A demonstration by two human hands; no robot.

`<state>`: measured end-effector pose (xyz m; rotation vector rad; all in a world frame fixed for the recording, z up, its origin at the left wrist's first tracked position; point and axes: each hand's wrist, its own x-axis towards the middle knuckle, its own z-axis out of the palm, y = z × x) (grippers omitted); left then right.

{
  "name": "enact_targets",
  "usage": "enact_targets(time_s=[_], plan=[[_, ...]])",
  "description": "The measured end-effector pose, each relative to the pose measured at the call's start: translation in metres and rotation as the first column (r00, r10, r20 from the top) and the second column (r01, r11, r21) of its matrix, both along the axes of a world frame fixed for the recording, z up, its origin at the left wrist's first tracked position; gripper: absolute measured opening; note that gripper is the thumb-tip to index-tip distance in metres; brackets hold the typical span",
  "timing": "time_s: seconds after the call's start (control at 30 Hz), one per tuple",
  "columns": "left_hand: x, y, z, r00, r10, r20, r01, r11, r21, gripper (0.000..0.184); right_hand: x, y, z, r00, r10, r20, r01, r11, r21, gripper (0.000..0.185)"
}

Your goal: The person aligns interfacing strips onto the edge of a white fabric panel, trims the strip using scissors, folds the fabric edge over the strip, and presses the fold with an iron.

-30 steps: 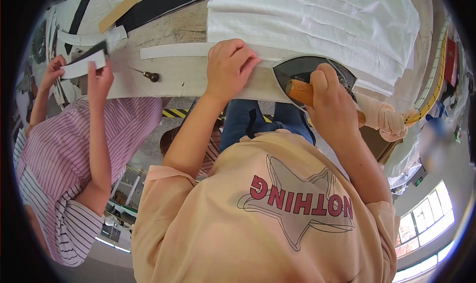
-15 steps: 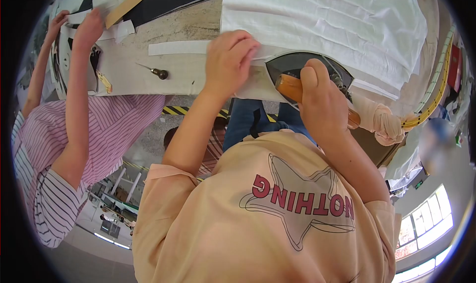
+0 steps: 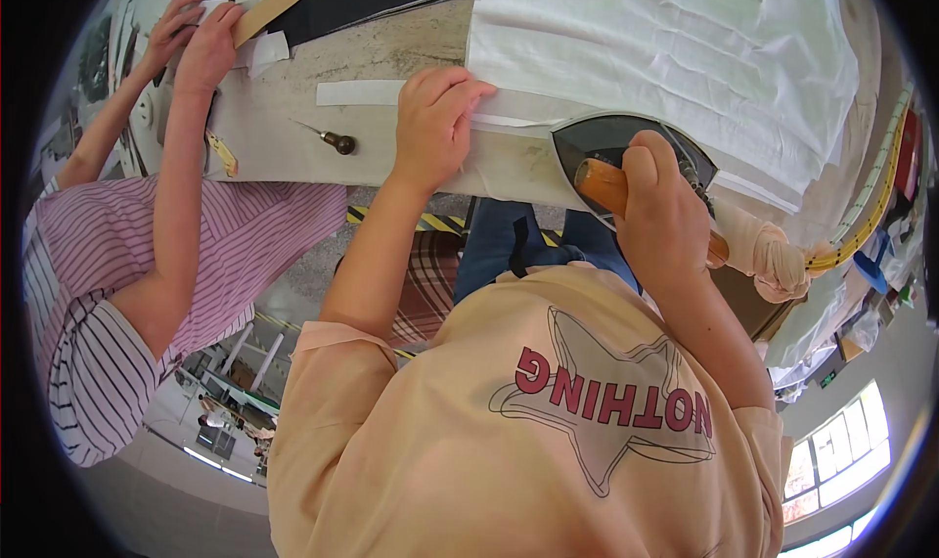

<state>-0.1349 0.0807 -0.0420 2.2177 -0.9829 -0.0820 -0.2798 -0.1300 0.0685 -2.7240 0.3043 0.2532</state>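
My right hand (image 3: 663, 201) is wrapped around the wooden handle (image 3: 602, 184) of a clothes iron (image 3: 611, 135). The iron's dark plate rests at the near edge of a white cloth (image 3: 646, 49), its tip pointing left. To the left of the iron, my left hand (image 3: 435, 123) has its fingers curled, thumb and fingertips on a narrow white strip (image 3: 357, 92) that runs along the cloth's near edge. The strip's free end sticks out past the left hand. Part of the strip is hidden under that hand.
On the table (image 3: 264, 118) an awl (image 3: 337, 142) lies left of my left hand, with a yellow-handled tool (image 3: 223, 154) farther left. Another person's hands (image 3: 203, 57) work near a tan strip (image 3: 279, 8) and black fabric (image 3: 377, 5). A cloth-wrapped bundle with hoses (image 3: 778, 255) hangs at right.
My left hand has slid left along the strip, away from the iron. The iron stays about where it was on the cloth. The other person's hands have come closer together. The view has shifted slightly.
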Motion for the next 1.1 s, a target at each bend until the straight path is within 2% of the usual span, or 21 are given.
enact_targets(time_s=[0.07,0.17,0.23,0.33,0.5,0.6,0.77,0.87,1.0,1.1], plan=[[-0.002,0.001,0.001,1.0,-0.004,0.0,0.004,1.0,0.003,0.017,0.0,0.0,0.001,1.0,-0.003,-0.005,0.003,1.0,-0.005,0.02],[-0.013,-0.006,0.011,0.992,-0.083,0.097,0.081,0.996,0.027,0.018,0.001,0.0,0.001,1.0,-0.006,0.01,0.007,1.0,-0.011,0.02],[-0.022,-0.016,0.012,0.995,-0.068,0.072,0.066,0.997,0.029,0.018,-0.001,0.001,0.002,1.0,-0.004,0.012,0.004,1.0,-0.01,0.02],[-0.025,-0.021,0.011,0.999,-0.039,0.032,0.038,0.999,0.029,0.019,-0.002,0.0,0.003,0.984,-0.086,-0.154,0.1,0.991,0.091,0.038],[-0.016,-0.013,0.002,1.0,-0.001,0.013,0.001,0.998,0.055,0.019,-0.003,0.003,0.004,0.985,-0.09,-0.145,0.101,0.993,0.069,0.038],[-0.011,-0.013,0.005,1.0,0.005,0.001,-0.005,0.998,0.065,0.018,0.003,0.004,0.004,1.0,0.013,0.003,-0.013,1.0,0.003,0.02],[-0.009,-0.014,0.005,0.999,0.01,-0.041,-0.007,0.998,0.066,0.019,0.018,0.027,0.002,0.994,0.074,-0.074,-0.076,0.997,-0.03,0.021],[-0.004,-0.006,0.005,0.998,-0.006,-0.063,0.008,0.999,0.042,0.019,0.027,0.038,-0.001,0.987,-0.017,-0.159,0.02,1.0,0.017,0.031],[0.0,0.01,0.014,1.0,0.007,-0.012,-0.007,1.0,0.014,0.02,0.028,0.037,-0.002,0.998,0.036,-0.052,-0.039,0.998,-0.042,0.022],[0.006,0.019,0.01,1.0,0.0,-0.009,0.0,0.999,0.049,0.02,0.028,0.037,0.002,0.993,-0.013,-0.121,0.017,0.999,0.035,0.031]])
